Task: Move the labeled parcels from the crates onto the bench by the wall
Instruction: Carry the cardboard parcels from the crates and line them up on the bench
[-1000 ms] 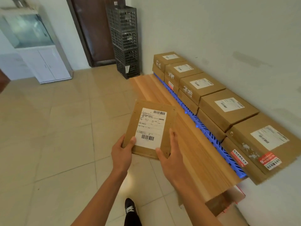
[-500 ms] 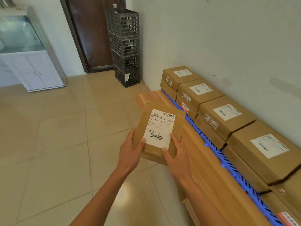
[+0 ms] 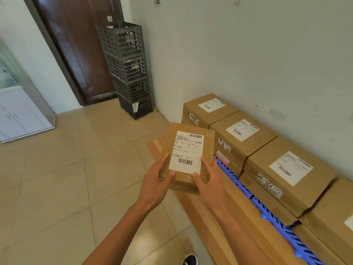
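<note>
I carry a flat brown parcel (image 3: 188, 144) with a white barcode label on top. My left hand (image 3: 155, 183) grips its near left corner and my right hand (image 3: 209, 180) grips its near right corner, thumbs on the label. The parcel hovers above the far end of the wooden bench (image 3: 215, 217). Along the wall, several labeled cardboard parcels (image 3: 242, 134) stand stacked two high on a blue plastic grid (image 3: 275, 220) on the bench.
A stack of dark plastic crates (image 3: 127, 71) stands in the corner beside a brown door (image 3: 76, 44). A white cabinet (image 3: 17, 111) is at the left. Beige floor tiles (image 3: 66, 178) spread to the left of the bench. My shoe (image 3: 190, 260) shows at the bottom.
I have walked forward along the bench with the parcel held in both hands; the stacked boxes and the crates now appear closer. The grip on the parcel is unchanged.
</note>
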`<act>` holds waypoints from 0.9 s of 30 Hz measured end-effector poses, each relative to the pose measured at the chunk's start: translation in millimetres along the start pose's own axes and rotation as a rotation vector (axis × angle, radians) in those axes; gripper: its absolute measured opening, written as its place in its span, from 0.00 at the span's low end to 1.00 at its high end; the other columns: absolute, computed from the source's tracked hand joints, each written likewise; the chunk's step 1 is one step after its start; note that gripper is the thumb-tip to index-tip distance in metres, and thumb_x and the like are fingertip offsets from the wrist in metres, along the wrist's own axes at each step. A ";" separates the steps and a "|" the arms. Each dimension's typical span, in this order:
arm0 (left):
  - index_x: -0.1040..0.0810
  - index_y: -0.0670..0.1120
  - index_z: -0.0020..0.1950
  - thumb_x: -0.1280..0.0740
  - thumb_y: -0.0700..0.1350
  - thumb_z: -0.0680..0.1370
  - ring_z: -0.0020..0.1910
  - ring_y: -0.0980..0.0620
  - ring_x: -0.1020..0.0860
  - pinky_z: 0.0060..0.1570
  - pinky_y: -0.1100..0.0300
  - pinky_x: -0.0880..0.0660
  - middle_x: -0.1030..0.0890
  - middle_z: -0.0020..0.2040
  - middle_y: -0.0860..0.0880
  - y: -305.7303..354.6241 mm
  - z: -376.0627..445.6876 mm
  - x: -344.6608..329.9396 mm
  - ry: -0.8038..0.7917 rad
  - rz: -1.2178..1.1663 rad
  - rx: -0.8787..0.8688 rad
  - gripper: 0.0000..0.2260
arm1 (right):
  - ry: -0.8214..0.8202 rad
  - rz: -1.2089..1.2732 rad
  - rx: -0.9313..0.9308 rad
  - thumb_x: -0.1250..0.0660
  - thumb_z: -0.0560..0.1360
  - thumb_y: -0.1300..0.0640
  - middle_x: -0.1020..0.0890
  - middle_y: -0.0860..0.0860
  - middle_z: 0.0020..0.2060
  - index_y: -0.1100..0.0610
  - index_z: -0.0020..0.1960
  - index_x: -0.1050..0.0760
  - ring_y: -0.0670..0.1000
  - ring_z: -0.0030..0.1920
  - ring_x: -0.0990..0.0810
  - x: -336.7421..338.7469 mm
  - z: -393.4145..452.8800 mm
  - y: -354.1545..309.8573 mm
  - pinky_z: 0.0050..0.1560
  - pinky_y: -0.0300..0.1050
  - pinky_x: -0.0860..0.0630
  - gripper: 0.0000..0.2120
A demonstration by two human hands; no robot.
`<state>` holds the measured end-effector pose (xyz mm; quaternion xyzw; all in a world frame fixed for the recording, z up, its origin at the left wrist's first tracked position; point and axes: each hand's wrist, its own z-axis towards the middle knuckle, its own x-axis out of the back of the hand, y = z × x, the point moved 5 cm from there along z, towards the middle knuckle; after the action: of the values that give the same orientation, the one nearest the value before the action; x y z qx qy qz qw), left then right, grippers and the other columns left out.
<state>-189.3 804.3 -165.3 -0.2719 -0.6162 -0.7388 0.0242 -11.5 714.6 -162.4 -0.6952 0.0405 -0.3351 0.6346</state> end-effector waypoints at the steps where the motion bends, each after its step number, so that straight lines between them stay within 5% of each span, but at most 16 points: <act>1: 0.35 0.61 0.78 0.30 0.49 0.80 0.67 0.63 0.28 0.66 0.61 0.28 0.27 0.72 0.61 0.8 20.6 0.0 -0.010 0.003 -0.006 0.28 | 0.010 -0.004 0.015 0.31 0.79 0.52 0.48 0.40 0.79 0.44 0.78 0.37 0.40 0.78 0.50 -1.6 18.9 -2.7 0.76 0.46 0.46 0.30; 7: 0.35 0.60 0.78 0.30 0.49 0.80 0.62 0.72 0.29 0.54 0.77 0.31 0.28 0.69 0.63 5.3 125.6 3.1 -0.095 -0.007 -0.020 0.28 | -0.099 -0.063 0.024 0.27 0.74 0.42 0.60 0.38 0.79 0.40 0.79 0.42 0.36 0.73 0.53 -8.4 101.9 -13.1 0.74 0.46 0.45 0.39; 13: 0.33 0.58 0.78 0.29 0.51 0.79 0.70 0.58 0.29 0.68 0.58 0.31 0.28 0.73 0.57 21.1 239.1 -15.4 -0.191 0.026 -0.133 0.28 | 0.015 -0.101 0.038 0.21 0.71 0.51 0.59 0.40 0.81 0.40 0.79 0.42 0.41 0.79 0.50 1.9 186.9 -14.0 0.76 0.43 0.46 0.44; 25: 0.31 0.59 0.76 0.29 0.44 0.79 0.67 0.62 0.28 0.65 0.68 0.31 0.27 0.72 0.59 30.2 503.8 -73.5 -0.546 -0.094 -0.192 0.27 | 0.348 -0.143 -0.138 0.23 0.72 0.48 0.60 0.43 0.81 0.40 0.80 0.43 0.42 0.79 0.48 -15.9 378.3 -25.8 0.71 0.35 0.44 0.43; 27: 0.31 0.59 0.77 0.29 0.44 0.80 0.68 0.59 0.29 0.67 0.63 0.30 0.28 0.73 0.57 31.3 534.7 -87.2 -0.613 -0.088 -0.191 0.27 | 0.378 -0.165 -0.178 0.23 0.73 0.47 0.60 0.44 0.81 0.41 0.80 0.43 0.43 0.79 0.50 -16.1 400.6 -25.8 0.71 0.36 0.46 0.43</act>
<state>95.3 1264.6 -125.3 -0.4561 -0.5340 -0.6771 -0.2200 173.8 1070.0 -133.6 -0.6741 0.1314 -0.5054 0.5223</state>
